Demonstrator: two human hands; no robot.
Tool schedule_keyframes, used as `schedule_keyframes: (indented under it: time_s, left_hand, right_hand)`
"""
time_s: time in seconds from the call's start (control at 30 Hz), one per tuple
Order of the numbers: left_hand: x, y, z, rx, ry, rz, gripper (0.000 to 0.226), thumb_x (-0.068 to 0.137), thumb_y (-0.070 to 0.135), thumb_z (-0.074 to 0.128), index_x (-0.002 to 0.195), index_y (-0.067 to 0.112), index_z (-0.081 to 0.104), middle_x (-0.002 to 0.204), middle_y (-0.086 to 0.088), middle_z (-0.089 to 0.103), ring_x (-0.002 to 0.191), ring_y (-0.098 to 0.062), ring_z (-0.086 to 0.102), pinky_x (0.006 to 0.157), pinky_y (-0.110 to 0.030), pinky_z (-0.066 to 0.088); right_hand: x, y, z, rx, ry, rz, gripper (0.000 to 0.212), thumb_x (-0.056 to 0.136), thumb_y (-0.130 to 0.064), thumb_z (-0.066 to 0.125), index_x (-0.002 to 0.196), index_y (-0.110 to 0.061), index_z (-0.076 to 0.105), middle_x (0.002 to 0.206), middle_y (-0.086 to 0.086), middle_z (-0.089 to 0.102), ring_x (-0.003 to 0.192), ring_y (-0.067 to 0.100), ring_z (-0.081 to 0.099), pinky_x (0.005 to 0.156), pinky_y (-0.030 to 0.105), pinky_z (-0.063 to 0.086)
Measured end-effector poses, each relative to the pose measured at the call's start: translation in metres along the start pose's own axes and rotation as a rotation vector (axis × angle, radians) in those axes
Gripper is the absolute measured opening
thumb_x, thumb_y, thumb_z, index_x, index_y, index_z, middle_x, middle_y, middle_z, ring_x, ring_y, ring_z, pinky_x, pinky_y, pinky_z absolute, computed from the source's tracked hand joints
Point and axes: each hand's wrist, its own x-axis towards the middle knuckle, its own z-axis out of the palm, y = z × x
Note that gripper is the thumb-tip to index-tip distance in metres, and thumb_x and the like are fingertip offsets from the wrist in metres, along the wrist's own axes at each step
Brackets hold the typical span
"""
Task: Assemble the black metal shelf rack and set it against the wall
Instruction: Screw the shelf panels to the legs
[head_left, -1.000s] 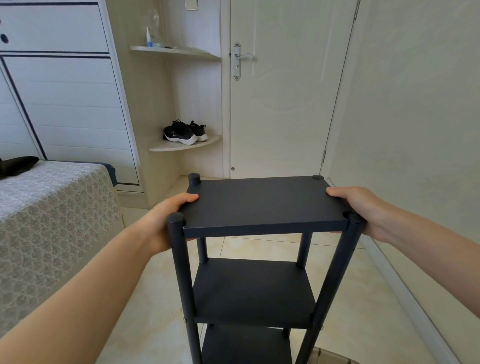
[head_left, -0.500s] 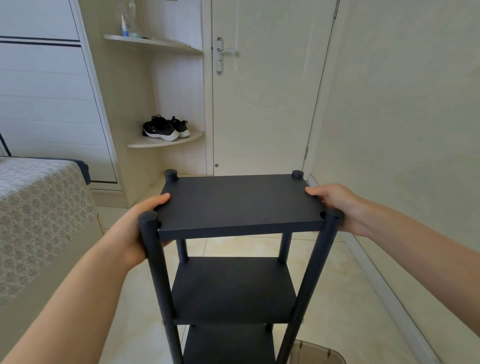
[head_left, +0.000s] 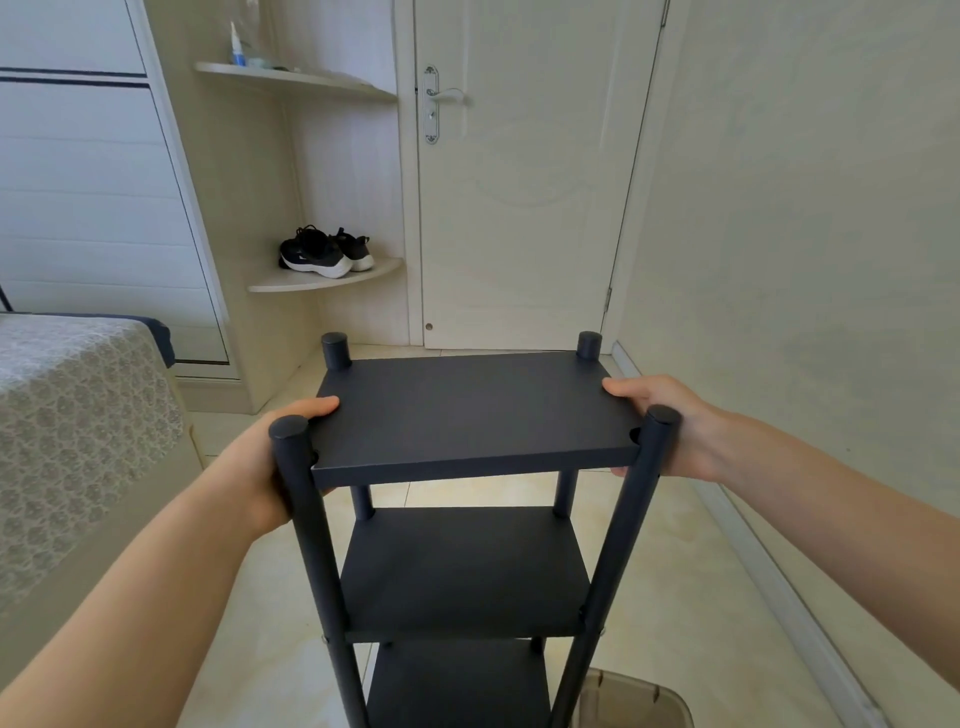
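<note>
Both hands gripped the short edges of the top shelf (head_left: 467, 410), your left hand (head_left: 249, 467) and right hand (head_left: 691, 431) with thumbs on top. The black rack (head_left: 462, 571) appeared assembled and stood upright over the floor (head_left: 675, 545), apart from the wall (head_left: 805, 208). Judged step: placement. The next move calls for shifting it rightward, flush to that wall.

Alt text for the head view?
Both hands grip the top shelf of an upright black shelf rack, left hand and right hand at opposite ends. Beyond it: a closed door, black sneakers on a corner shelf, a bed left, a wall right.

Left hand (head_left: 262, 467), right hand (head_left: 675, 426) bare; forearms bare to frame edge.
</note>
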Motion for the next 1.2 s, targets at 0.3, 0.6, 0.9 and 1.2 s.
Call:
schedule_keyframes:
  time_s: [0.3,0.6,0.9,1.2]
  left_hand:
    - [0.0,-0.001,0.001,-0.004,-0.014,-0.001,0.042,0.06,0.029,0.078,0.097,0.012,0.068,0.068,-0.003,0.074,0.051,-0.017,0.07,0.044,-0.028,0.055]
    - [-0.003,-0.003,0.0,0.003,-0.014,0.006,0.044,0.06,0.03,0.079,0.098,0.013,0.067,0.07,-0.002,0.074,0.052,-0.017,0.07,0.046,-0.027,0.056]
    - [-0.001,-0.006,0.001,-0.017,0.02,0.032,0.025,0.083,0.029,0.076,0.099,0.012,0.066,0.067,-0.002,0.073,0.051,-0.016,0.07,0.046,-0.026,0.056]
    - [0.002,-0.006,-0.001,0.008,0.071,0.04,0.023,0.081,0.03,0.078,0.095,0.014,0.068,0.064,-0.001,0.072,0.048,-0.015,0.067,0.045,-0.025,0.055]
  right_hand:
    - [0.007,0.004,-0.003,-0.027,0.008,-0.02,0.029,0.091,-0.041,0.059,0.104,-0.016,0.064,0.074,0.002,0.073,0.065,0.02,0.07,0.064,0.032,0.053]
    - [0.007,0.001,-0.007,-0.041,-0.011,0.015,0.029,0.091,-0.039,0.062,0.106,-0.014,0.062,0.079,0.005,0.072,0.065,0.024,0.071,0.058,0.033,0.055]
    - [0.014,0.019,-0.008,0.074,-0.043,-0.071,0.036,0.086,-0.046,0.067,0.099,-0.013,0.066,0.077,0.006,0.073,0.068,0.024,0.071,0.072,0.039,0.057]
    - [0.017,-0.008,-0.01,-0.044,-0.078,-0.049,0.038,0.092,-0.043,0.061,0.113,-0.011,0.065,0.089,0.004,0.074,0.079,0.023,0.073,0.073,0.036,0.058]
